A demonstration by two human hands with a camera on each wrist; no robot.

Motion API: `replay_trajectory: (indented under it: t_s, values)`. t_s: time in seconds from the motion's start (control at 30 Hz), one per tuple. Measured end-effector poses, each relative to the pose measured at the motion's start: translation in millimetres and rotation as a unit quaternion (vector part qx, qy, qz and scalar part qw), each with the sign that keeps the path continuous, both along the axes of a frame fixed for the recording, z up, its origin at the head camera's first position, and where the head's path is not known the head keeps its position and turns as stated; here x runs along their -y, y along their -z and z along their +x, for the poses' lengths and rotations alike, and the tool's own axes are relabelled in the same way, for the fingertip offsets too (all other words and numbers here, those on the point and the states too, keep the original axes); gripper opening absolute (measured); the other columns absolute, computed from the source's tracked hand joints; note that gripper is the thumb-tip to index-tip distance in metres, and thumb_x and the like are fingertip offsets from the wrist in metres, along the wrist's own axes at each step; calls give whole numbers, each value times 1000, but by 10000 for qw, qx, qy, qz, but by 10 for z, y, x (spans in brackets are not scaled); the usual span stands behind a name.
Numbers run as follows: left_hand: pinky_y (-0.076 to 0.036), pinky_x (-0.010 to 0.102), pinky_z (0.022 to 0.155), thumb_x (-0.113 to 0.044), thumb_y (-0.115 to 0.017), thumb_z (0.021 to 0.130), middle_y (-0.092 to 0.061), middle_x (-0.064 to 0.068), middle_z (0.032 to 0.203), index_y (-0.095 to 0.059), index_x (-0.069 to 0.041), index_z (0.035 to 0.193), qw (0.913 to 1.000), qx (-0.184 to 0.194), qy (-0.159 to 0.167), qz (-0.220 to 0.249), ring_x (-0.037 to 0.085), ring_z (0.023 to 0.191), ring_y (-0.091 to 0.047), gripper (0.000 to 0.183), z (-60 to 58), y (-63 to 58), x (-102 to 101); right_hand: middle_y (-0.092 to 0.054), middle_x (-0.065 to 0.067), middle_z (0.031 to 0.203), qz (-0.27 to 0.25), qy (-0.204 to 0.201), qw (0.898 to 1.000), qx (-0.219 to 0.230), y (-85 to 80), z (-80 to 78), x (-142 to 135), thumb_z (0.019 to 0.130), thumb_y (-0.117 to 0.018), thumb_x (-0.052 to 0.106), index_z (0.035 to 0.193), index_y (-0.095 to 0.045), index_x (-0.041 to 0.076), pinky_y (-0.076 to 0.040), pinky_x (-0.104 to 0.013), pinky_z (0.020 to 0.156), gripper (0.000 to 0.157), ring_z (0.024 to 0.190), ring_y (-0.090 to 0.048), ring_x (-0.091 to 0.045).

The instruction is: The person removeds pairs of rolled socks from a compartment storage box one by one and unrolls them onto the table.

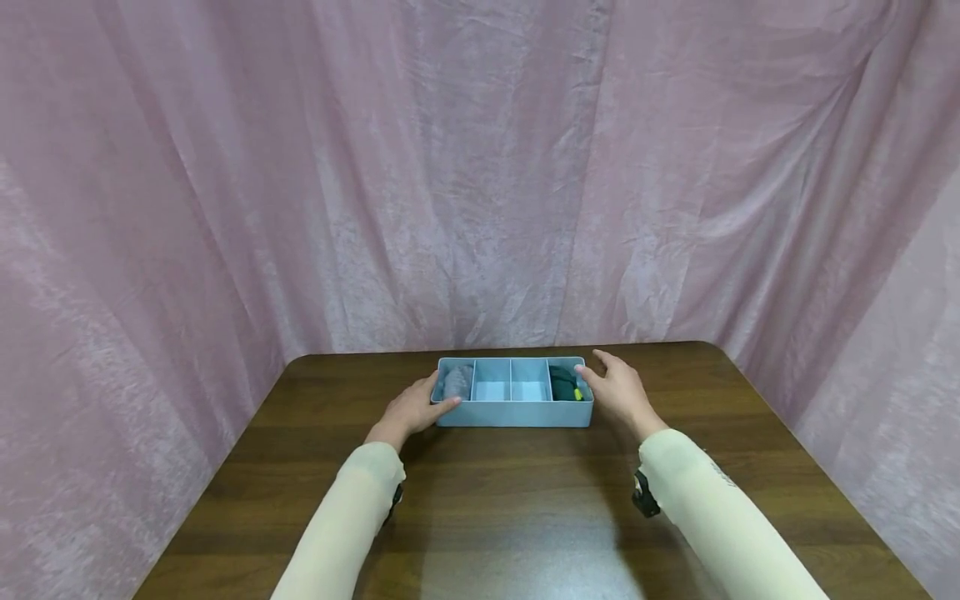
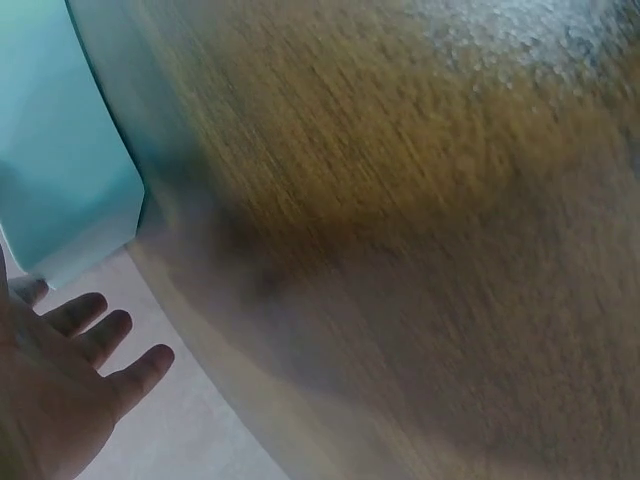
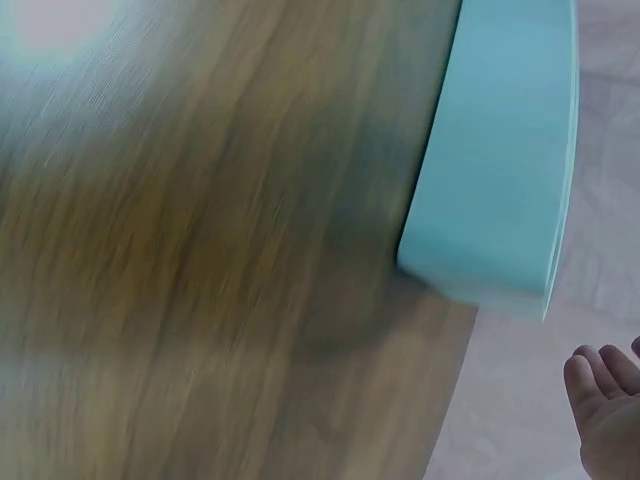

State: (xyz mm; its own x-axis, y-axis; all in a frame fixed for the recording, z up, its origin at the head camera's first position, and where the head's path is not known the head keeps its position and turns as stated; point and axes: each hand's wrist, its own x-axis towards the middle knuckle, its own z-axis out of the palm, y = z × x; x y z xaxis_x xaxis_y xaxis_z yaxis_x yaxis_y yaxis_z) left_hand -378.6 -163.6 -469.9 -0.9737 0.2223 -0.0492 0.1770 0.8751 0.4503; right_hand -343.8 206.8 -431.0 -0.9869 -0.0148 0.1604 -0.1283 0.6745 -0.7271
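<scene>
A light blue box [image 1: 513, 415] with a row of compartments lies lengthwise near the table's far edge. Its leftmost compartment holds a soft grey bundle [image 1: 457, 382]; a dark green bundle [image 1: 562, 384] with a bright yellow-green bit fills the rightmost. At the left end is my left hand [image 1: 411, 408], thumb reaching over the front corner and fingers extended along the end wall. My right hand [image 1: 618, 392] is beside the right end, fingers spread and thumb close to the rim. In the right wrist view, a gap shows between those fingers and the box's end wall [image 3: 490, 170].
The brown wood-grain table [image 1: 517, 500] has rounded far corners. Pink velvet curtains [image 1: 480, 183] hang right behind it and on both sides. Dark wrist devices [image 1: 645, 493] sit under pale sleeves [image 1: 720, 517].
</scene>
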Motion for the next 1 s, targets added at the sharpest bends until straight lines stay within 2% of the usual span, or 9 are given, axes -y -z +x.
replay_trajectory:
  t_s: [0.2,0.47,0.77,1.0]
  values:
    - [-25,61,111,-61,-52,96,-29,19,158,-16,-16,160,9998,113,-141,118,40,143,-29,86,15,-6,-35,-48,-29,142,-362,269,9990,9,16,-44,160,99,-59,39,147,-41,-5,-40,-53,103,67,129,-49,-41]
    - [-26,60,111,-60,-52,96,-32,18,158,-17,-15,160,9995,149,-232,142,40,143,-30,86,48,-8,-38,-47,-27,143,-704,552,9958,179,70,-78,322,99,-61,30,145,-43,-5,-41,-52,103,61,130,-48,-40]
    - [-28,60,110,-60,-53,96,-35,17,156,-19,-16,160,9993,107,-335,159,40,141,-34,85,64,4,-47,-51,-28,139,-603,669,9957,225,158,-115,396,97,-64,22,142,-46,-8,-43,-52,102,57,128,-49,-41]
    - [-29,61,109,-62,-52,95,-36,15,156,-20,-16,160,9990,100,-371,211,41,140,-35,85,60,22,-43,-56,-28,134,-296,787,9964,62,192,-156,417,95,-67,20,137,-51,-9,-43,-52,101,54,124,-53,-41]
